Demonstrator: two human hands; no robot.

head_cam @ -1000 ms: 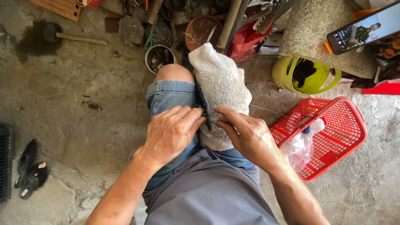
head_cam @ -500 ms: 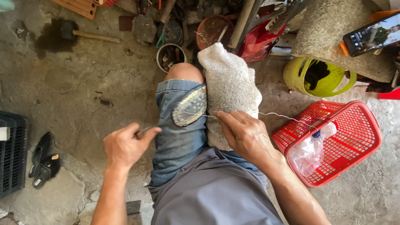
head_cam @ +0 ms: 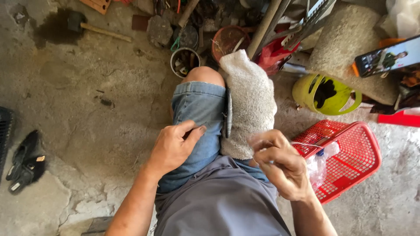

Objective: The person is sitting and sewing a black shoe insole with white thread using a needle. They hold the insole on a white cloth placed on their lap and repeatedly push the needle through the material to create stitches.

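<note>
Head view: grey woolly cloth [head_cam: 249, 100] drapes the knee; right hand [head_cam: 280, 164] pinches thread [head_cam: 302, 144], left hand [head_cam: 173, 146] loosely curled.

Lit phone screen [head_cam: 388, 58] propped far right on the stone; clear plastic bag [head_cam: 318, 162] in the red basket [head_cam: 366, 153].

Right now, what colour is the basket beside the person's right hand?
Red, a mesh plastic basket; the head view shows it clearly.

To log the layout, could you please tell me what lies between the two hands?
In the head view, the lower end of the grey-white cloth on the denim-clad lap lies between the left hand and the right hand.
</note>
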